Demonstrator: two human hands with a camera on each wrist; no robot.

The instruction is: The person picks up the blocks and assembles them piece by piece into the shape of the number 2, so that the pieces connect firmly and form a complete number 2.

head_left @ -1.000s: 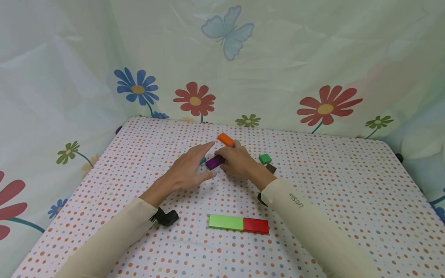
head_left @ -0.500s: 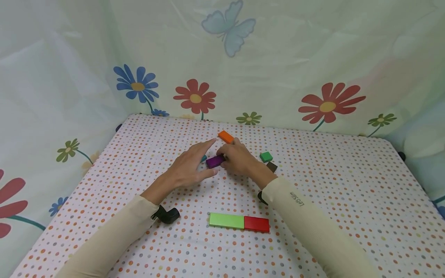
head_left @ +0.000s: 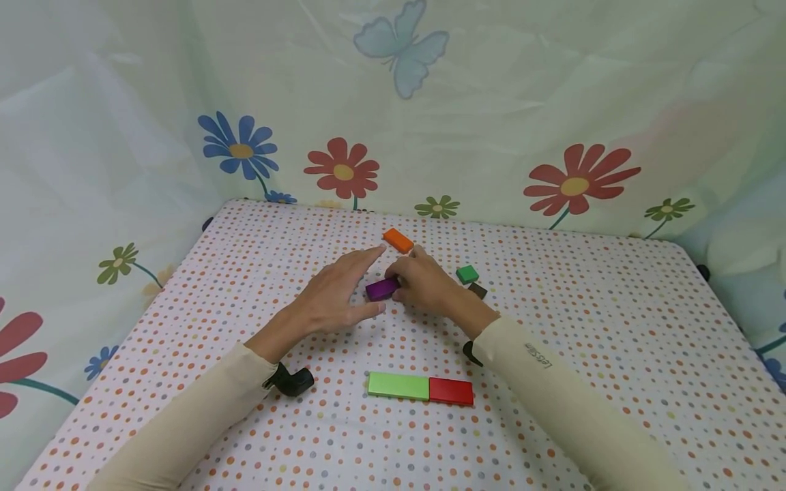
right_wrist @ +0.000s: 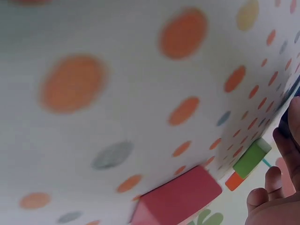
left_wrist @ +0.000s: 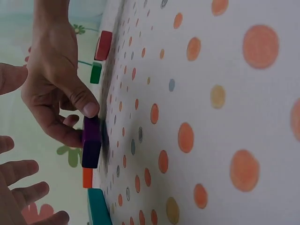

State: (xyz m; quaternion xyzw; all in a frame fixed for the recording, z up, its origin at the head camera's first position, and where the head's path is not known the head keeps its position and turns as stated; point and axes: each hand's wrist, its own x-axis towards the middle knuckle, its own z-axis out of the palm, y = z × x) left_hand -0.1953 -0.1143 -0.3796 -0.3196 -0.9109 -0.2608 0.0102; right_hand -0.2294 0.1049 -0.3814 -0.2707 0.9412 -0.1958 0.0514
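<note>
Between thumb and fingers, my right hand (head_left: 426, 281) pinches one end of a purple block (head_left: 381, 290). In the left wrist view the purple block (left_wrist: 91, 147) sits close over the dotted cloth, a shadow beside it. My left hand (head_left: 328, 293) is at the block's left, thumb and fingers spread around its free end without gripping it. A teal block (left_wrist: 98, 206) shows near the left fingers in the left wrist view; the left hand hides it in the head view. An orange block (head_left: 398, 240) lies just beyond both hands.
Nearer the body, a light green block (head_left: 398, 386) and a red block (head_left: 451, 391) lie end to end. Right of the right hand are a green block (head_left: 467, 274) and a dark block (head_left: 477, 291). A flowered curtain (head_left: 491, 109) borders the table's back.
The right hand has shifted slightly, still holding the purple block, which now lies a little straighter. The left hand has hardly moved. The teal block has gone from sight in the head view.
</note>
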